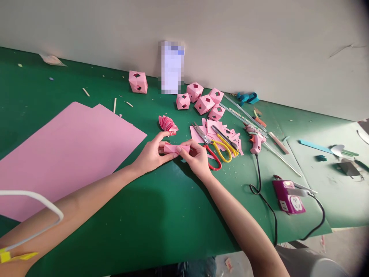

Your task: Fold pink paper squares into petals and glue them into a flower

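Observation:
Between my two hands is a small folded pink paper strip, pinched at both ends above the green table. My left hand grips its left end, fingers closed. My right hand has the thumb pressed on its right part, the other fingers behind it. Just beyond my left fingers lies a fanned row of folded pink paper pieces. Scissors with red and yellow handles rest right of my right hand, beside a yellow utility knife, on pink paper scraps.
Large pink paper sheets cover the left. Several pink paper polyhedra sit at the back near a blurred phone against the wall. Rightward are a pink glue gun, clear glue sticks and a purple power adapter with cords.

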A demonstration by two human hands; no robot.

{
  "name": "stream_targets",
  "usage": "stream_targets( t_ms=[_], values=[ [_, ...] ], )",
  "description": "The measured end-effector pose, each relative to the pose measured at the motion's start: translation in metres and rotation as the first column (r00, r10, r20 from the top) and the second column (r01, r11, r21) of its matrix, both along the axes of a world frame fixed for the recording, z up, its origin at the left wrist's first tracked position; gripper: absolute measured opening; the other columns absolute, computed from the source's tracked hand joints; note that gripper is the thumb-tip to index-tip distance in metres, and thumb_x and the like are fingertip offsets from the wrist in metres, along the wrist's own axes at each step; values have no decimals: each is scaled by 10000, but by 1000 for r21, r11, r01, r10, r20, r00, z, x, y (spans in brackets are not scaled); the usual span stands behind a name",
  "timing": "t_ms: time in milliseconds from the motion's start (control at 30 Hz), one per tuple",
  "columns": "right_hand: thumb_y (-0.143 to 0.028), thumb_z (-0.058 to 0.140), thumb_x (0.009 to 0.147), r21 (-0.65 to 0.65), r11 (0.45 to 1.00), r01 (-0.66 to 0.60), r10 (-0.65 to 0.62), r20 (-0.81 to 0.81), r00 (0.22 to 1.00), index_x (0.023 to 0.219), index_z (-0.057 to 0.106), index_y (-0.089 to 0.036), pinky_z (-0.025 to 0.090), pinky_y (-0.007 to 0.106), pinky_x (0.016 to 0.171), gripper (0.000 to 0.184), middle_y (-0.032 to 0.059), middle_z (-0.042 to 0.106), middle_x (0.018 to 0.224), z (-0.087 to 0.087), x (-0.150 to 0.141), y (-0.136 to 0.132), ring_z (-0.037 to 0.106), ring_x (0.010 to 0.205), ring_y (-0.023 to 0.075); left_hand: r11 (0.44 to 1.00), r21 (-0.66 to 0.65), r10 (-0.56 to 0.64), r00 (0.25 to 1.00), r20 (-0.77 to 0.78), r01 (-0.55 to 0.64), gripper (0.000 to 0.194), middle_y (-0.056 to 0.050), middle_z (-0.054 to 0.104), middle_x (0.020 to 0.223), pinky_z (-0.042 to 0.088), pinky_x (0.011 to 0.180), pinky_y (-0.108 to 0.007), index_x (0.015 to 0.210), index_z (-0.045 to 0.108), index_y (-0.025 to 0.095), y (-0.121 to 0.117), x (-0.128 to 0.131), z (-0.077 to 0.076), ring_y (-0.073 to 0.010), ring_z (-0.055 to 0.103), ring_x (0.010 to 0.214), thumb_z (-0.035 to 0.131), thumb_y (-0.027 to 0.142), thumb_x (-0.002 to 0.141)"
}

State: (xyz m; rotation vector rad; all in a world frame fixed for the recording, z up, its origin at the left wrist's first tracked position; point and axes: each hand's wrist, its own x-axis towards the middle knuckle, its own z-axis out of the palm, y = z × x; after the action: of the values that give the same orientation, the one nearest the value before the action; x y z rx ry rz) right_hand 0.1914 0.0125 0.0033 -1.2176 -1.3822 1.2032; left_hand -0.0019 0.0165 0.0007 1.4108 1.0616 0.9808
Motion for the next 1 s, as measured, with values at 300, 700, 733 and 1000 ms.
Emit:
stream_targets(
  t_ms=[300,700,733,1000],
  values=[
    [-657,867,781,-33,999,-24,23,-22,999,855,722,-224,555,302,674,463,35,755,879,1,-1,-1,680,757,182,1000,-8,3,999,-50,-3,640,19,745,832,671,826,-376,1343,574,241,-1,-1,6,-251,820,846,888,411,812],
    [-722,815,810,-3,998,-55,55,59,997,851,756,-229,528,328,676,498,36,761,827,0,0,0,665,741,201,999,20,-43,993,-112,45,657,47,683,754,620,730,-346,1353,561,250,0,-2,4,-218,756,724,879,386,794],
    [-716,820,809,-15,998,-63,63,44,997,861,749,-226,530,328,684,497,34,757,832,-1,0,0,664,743,199,999,17,-41,993,-113,43,659,55,671,735,610,714,-334,1357,556,249,0,-2,5,-212,747,709,874,376,794],
    [-649,850,817,-59,995,-85,89,79,993,849,668,-221,407,284,587,466,-34,613,704,-7,1,0,528,617,137,991,-119,72,996,59,-65,720,29,728,817,634,667,-331,1299,544,256,5,-4,6,-221,769,711,931,355,700]
  ],
)
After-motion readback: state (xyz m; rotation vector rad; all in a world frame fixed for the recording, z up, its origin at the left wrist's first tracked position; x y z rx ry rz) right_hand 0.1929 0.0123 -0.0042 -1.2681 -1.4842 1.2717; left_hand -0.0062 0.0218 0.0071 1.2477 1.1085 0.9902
